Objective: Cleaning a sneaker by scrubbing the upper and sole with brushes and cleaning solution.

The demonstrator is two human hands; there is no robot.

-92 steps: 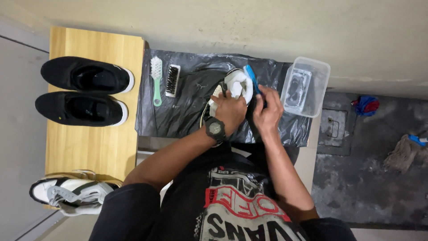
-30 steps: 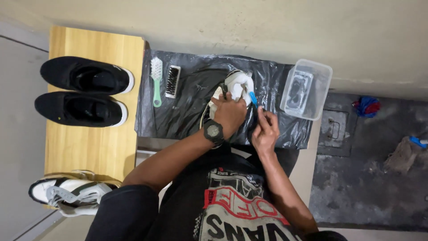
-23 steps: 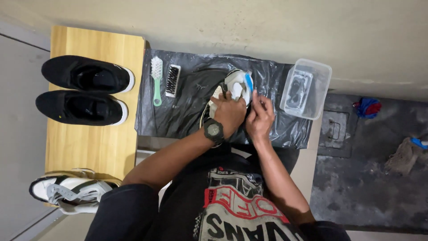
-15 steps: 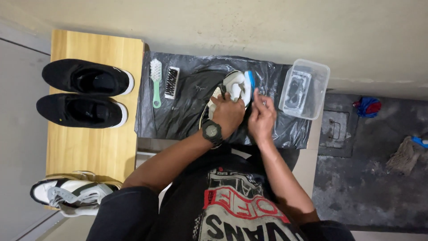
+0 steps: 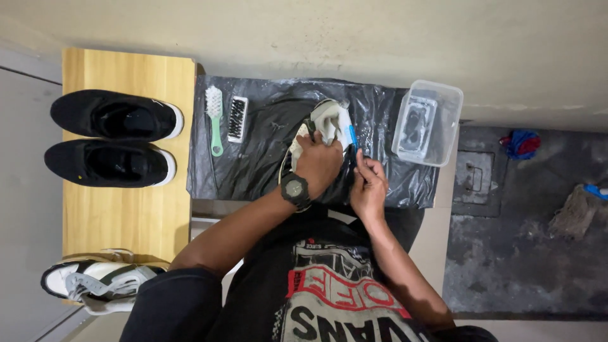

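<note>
My left hand (image 5: 318, 163) clamps white-and-black sneaker (image 5: 323, 123); my right hand (image 5: 369, 187) just beside it, fingers pinching slim blue-handled brush (image 5: 352, 137) against shoe.

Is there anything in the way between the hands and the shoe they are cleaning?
Nothing visible is. The left hand grips the light shoe directly, and the right hand holds a blue brush against its side. The green brush and clear plastic box lie off to the sides on the black plastic sheet.

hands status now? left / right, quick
Left hand: closed, gripping the white shoe on the black plastic sheet.
Right hand: closed on a blue-handled brush, held against the shoe.
</note>
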